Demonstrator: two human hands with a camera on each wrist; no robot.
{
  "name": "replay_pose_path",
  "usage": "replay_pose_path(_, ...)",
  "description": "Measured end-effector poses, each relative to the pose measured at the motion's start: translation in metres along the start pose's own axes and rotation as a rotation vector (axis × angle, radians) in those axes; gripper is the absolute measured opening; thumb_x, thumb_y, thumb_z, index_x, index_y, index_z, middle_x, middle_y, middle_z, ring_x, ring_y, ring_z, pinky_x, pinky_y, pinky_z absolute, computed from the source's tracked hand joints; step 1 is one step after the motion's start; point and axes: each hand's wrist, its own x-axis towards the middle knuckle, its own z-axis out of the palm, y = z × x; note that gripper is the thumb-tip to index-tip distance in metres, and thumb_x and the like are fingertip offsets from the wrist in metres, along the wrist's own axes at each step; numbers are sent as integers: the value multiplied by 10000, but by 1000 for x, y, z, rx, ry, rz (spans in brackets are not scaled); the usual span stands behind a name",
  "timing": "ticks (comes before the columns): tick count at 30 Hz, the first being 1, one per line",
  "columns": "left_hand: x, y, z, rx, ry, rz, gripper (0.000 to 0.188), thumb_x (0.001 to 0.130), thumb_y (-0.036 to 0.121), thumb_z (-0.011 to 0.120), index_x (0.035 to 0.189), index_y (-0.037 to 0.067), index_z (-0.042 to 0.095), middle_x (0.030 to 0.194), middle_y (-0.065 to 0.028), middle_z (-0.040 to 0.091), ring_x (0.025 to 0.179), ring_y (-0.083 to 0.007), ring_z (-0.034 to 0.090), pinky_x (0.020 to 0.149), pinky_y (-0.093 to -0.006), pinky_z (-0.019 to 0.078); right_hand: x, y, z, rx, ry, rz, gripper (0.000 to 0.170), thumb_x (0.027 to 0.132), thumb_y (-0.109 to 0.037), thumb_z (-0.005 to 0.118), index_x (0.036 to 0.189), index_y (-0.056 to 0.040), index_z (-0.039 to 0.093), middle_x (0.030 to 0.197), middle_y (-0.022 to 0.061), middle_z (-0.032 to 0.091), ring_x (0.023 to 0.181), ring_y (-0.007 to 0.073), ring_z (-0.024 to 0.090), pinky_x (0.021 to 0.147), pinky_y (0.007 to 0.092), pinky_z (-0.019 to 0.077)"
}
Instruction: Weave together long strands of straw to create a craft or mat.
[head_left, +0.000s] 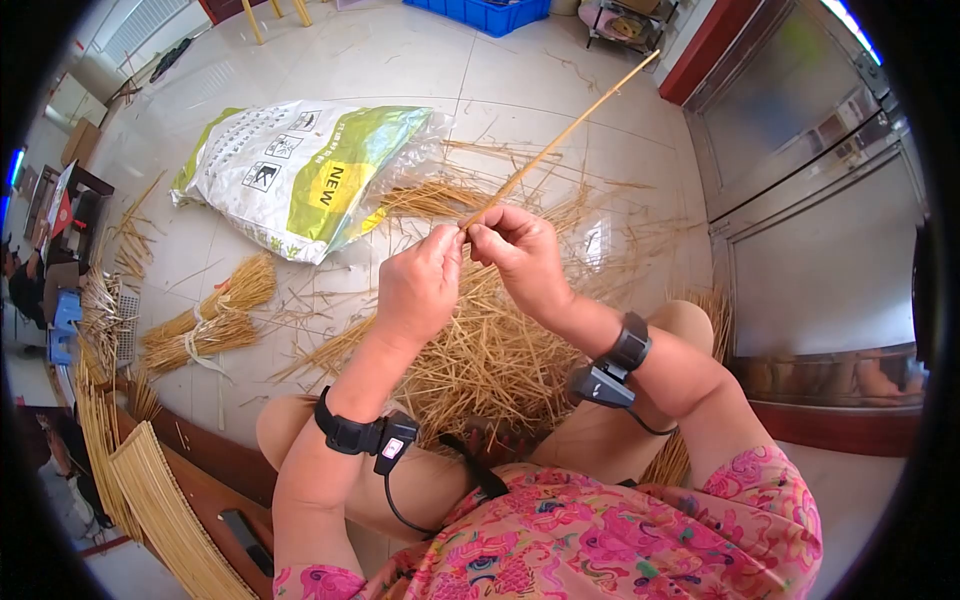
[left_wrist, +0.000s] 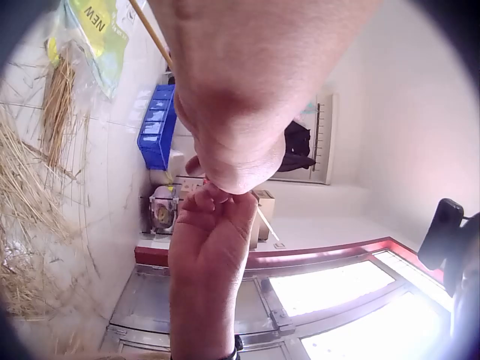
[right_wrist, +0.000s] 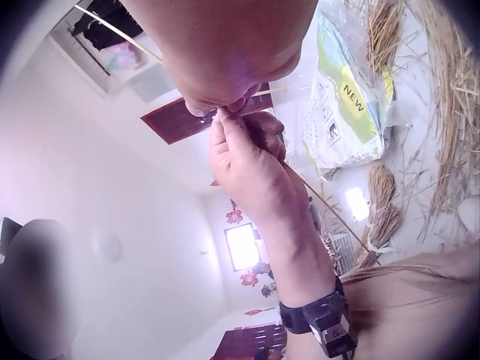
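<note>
In the head view, a long thin straw stalk (head_left: 575, 128) slants from the fingertips toward the upper right. My left hand (head_left: 418, 282) pinches its lower end between thumb and curled fingers. Close beside it, my right hand (head_left: 522, 262) pinches the same stalk, the two thumbs almost meeting. The right wrist view has the left hand (right_wrist: 255, 169) from the side, its fingertips pressed together right by the other hand. Loose straw (head_left: 490, 365) lies heaped below the hands, between the legs.
A white and green plastic bag (head_left: 270, 170) lies ahead, straw (head_left: 430, 198) at its mouth. Tied straw bundles (head_left: 210, 318) rest at the left, near a strip of joined slats (head_left: 165, 510). A blue crate (head_left: 485, 14) stands far ahead, metal doors (head_left: 820, 260) at the right.
</note>
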Motion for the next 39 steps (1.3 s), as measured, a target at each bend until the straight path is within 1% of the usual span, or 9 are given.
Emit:
replay_pose_path(11, -3, 2, 4, 51, -10, 22, 71, 883, 140, 535, 892, 69, 539, 680, -154, 612, 617, -348, 602, 519, -438, 459, -1, 1, 0, -39, 3, -29, 51, 833, -38, 581, 844, 10, 592, 733, -7, 587, 662, 36, 521, 596, 193, 445)
replay_pose_path(17, -2, 2, 2, 15, -2, -1, 77, 893, 142, 523, 893, 66, 537, 677, -157, 611, 615, -352, 601, 516, -441, 457, -2, 2, -2, -58, -5, -14, 53, 842, -42, 584, 836, 9, 593, 715, -17, 575, 649, 28, 504, 572, 190, 422)
replay_pose_path(20, -3, -1, 2, 14, 1, 6, 87, 909, 109, 508, 921, 43, 564, 662, -157, 577, 594, -327, 585, 517, -391, 431, -2, 1, -1, -75, 17, 0, 55, 844, -46, 589, 821, 4, 593, 705, -22, 569, 638, 25, 495, 559, 189, 411)
replay_pose_path(23, -3, 0, 2, 2, -32, -14, 87, 900, 144, 514, 898, 59, 530, 685, -168, 609, 624, -367, 598, 522, -451, 456, -2, 3, -1, -41, 7, -20, 58, 844, -48, 592, 815, 3, 592, 701, -24, 567, 634, 23, 494, 560, 186, 413)
replay_pose_path(26, -3, 1, 2, -22, -55, 4, 92, 905, 147, 507, 905, 57, 528, 686, -175, 606, 627, -373, 596, 523, -455, 455, -1, 6, -3, -49, -1, -45, 68, 848, -55, 596, 814, 3, 586, 706, -23, 568, 641, 23, 499, 565, 184, 416)
replay_pose_path(29, -4, -1, 3, -33, -45, -21, 90, 917, 97, 482, 934, 40, 549, 647, -156, 569, 590, -330, 585, 520, -392, 430, -1, 0, -1, -18, -3, -13, 67, 847, -51, 596, 807, 1, 581, 716, -21, 574, 650, 25, 506, 571, 183, 422)
replay_pose_path(32, -1, -2, -1, 9, -59, -3, 101, 913, 151, 491, 920, 57, 525, 683, -180, 605, 623, -377, 594, 521, -459, 449, -3, -5, 1, -31, -18, -1, 55, 842, -43, 595, 808, -1, 584, 728, -17, 583, 657, 26, 512, 577, 182, 426)
replay_pose_path(35, -1, -1, -3, -9, -78, -7, 99, 914, 152, 491, 916, 57, 520, 676, -180, 601, 619, -379, 591, 520, -460, 448, -2, -2, -1, -21, -27, 2, 38, 832, -33, 594, 816, 0, 592, 728, -17, 587, 658, 26, 516, 580, 179, 429)
replay_pose_path(39, -3, -3, -1, -8, -97, -10, 91, 917, 105, 474, 912, 37, 534, 631, -154, 559, 582, -335, 580, 514, -401, 425, -1, 1, -2, -28, -14, -6, 30, 825, -30, 598, 819, 0, 598, 724, -14, 590, 654, 29, 517, 582, 182, 431)
